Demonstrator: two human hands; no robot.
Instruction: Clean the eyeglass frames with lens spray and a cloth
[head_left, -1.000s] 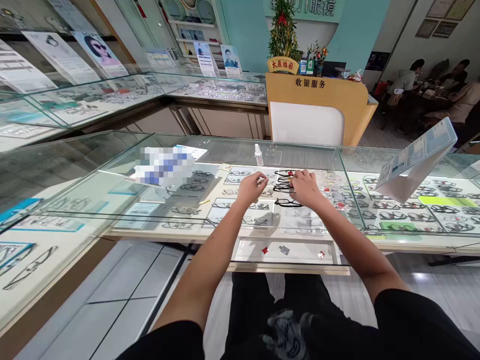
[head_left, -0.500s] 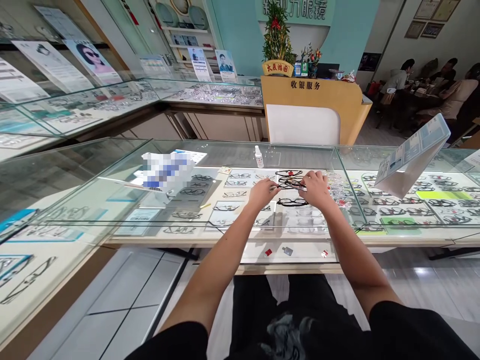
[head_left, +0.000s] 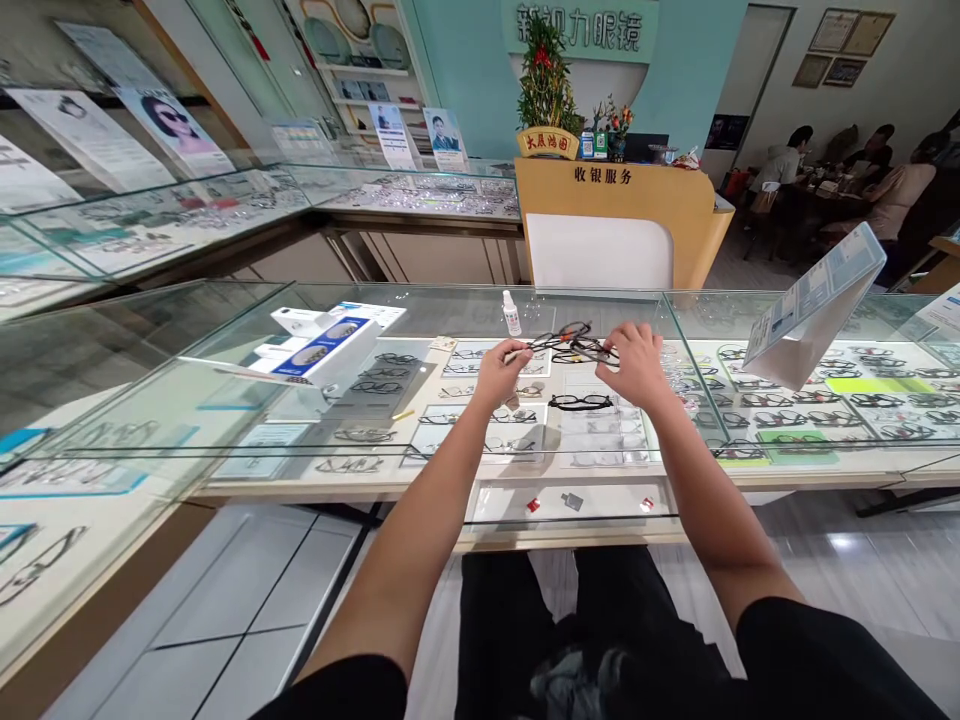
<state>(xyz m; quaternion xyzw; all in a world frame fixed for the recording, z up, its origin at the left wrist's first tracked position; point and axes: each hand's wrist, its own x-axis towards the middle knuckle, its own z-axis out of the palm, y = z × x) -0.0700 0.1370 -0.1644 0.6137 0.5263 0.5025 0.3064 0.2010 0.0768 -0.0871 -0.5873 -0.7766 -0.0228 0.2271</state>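
Both of my hands reach over the glass display counter [head_left: 420, 470]. A black-framed pair of glasses [head_left: 564, 345] is held up between them, above the counter top. My left hand [head_left: 501, 374] pinches its left temple and my right hand [head_left: 635, 362] grips its right side. Another black pair of glasses [head_left: 579, 402] lies flat on the glass just below my hands. A small white spray bottle [head_left: 511, 313] stands just behind my left hand.
Blue and white boxes [head_left: 319, 347] lie at the counter's left. A slanted sign stand [head_left: 814, 305] sits at its right. Several rows of frames fill the case under the glass. A yellow cashier desk [head_left: 622, 225] stands behind, and people sit at a table [head_left: 840, 190] far right.
My hands picked a black pair of glasses off the counter and raised it. The view shifted slightly down and left.
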